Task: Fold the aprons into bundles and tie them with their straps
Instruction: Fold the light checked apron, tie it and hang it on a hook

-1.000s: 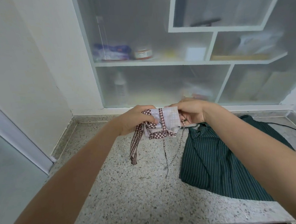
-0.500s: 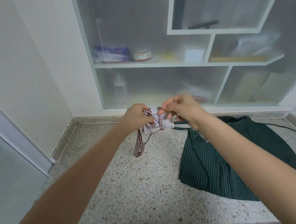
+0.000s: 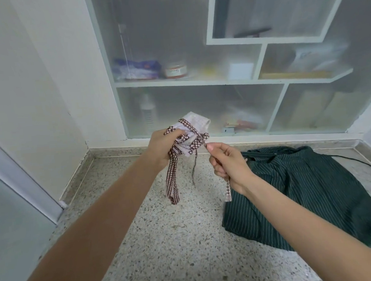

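At the lower middle of the frame, the speckled table point(image 3: 187, 239) is lying bare of cloth. At the right middle, the green striped apron point(image 3: 304, 193) is lying spread on the table, not yet folded.

Above the table, at the centre of the frame, both hands are working on the checked apron bundle point(image 3: 189, 135), which is being held clear of the surface. The right hand point(image 3: 228, 163) is pinching one strap point(image 3: 228, 189) between thumb and curled fingers and is pulling it away from the bundle. The left hand point(image 3: 165, 148) is gripping the bundle from the left side, fingers curled round the cloth. A second strap end point(image 3: 172, 183) is hanging loose below that hand.

Step in hand, as judged: tying the first bundle. The next move is calling for a firm counter-pull, the bundle braced while the strap is drawn tight.

Behind the hands, the frosted cabinet point(image 3: 200, 108) is filling the upper frame.
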A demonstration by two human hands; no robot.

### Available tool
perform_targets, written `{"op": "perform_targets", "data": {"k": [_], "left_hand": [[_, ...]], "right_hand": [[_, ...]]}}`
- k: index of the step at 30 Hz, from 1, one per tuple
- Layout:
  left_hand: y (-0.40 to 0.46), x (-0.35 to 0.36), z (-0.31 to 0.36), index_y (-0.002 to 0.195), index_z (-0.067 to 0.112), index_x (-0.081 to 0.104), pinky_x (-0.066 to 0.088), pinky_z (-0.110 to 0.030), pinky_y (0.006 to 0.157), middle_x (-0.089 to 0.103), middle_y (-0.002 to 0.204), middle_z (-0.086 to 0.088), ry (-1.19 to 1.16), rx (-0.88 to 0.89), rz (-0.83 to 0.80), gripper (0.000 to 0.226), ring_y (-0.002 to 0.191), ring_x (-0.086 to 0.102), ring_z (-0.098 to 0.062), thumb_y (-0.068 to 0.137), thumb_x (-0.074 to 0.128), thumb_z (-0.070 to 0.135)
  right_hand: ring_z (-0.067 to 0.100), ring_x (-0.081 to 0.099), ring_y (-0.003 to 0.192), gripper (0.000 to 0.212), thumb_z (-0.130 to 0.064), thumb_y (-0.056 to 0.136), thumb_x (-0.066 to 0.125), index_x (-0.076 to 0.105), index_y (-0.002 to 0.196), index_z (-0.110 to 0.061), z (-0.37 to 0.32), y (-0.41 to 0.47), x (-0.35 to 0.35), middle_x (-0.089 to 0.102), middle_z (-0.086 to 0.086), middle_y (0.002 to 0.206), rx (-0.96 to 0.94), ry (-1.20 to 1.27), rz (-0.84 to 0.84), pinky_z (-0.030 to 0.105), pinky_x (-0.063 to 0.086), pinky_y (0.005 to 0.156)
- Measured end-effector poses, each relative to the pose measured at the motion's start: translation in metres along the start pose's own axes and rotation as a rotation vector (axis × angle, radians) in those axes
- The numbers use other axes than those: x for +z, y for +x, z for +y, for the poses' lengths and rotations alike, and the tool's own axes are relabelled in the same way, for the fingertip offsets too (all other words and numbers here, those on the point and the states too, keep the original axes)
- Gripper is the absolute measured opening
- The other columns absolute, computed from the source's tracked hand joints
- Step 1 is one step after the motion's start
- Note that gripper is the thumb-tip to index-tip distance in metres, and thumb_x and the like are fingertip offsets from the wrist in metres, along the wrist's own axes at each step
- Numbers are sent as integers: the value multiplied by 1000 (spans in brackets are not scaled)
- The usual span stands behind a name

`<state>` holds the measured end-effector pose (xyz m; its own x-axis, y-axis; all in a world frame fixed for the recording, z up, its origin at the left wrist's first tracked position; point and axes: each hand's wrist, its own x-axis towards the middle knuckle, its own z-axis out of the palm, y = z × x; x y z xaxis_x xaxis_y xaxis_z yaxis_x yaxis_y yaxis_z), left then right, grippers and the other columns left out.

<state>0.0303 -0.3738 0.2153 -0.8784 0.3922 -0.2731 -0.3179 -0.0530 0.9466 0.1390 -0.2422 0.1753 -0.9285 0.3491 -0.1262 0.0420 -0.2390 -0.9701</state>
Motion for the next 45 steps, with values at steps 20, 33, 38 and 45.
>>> {"op": "perform_targets", "data": {"k": [20,33,38,45], "left_hand": [[6,-3,-16,122,15,42,42,-34,92,46,113,-5,731,426,147,51,102,48,-19,80,69,19],[0,-6,0,93,16,67,37,1,70,55,97,-3,918,704,-262,9,77,51,1,88,63,22],[1,-5,1,91,7,63,37,-6,67,45,96,3,1075,746,-317,10,72,47,-4,88,63,17],[-4,-7,0,94,11,53,41,-23,66,60,84,-6,912,651,-222,7,73,54,-16,96,48,16]], "right_hand": [[7,55,58,25,-2,96,44,57,75,-5,-22,21,14,57,3,67,-18,-35,-71,16,53,60],[8,55,53,25,-7,94,50,61,72,-5,-43,19,15,59,1,60,68,-206,-192,17,52,53],[10,60,55,24,-11,94,51,61,73,-5,-42,18,17,62,1,60,85,-216,-202,20,55,59],[20,69,65,30,-1,97,28,59,99,1,-40,15,11,69,16,77,176,137,-307,27,59,64]]}}
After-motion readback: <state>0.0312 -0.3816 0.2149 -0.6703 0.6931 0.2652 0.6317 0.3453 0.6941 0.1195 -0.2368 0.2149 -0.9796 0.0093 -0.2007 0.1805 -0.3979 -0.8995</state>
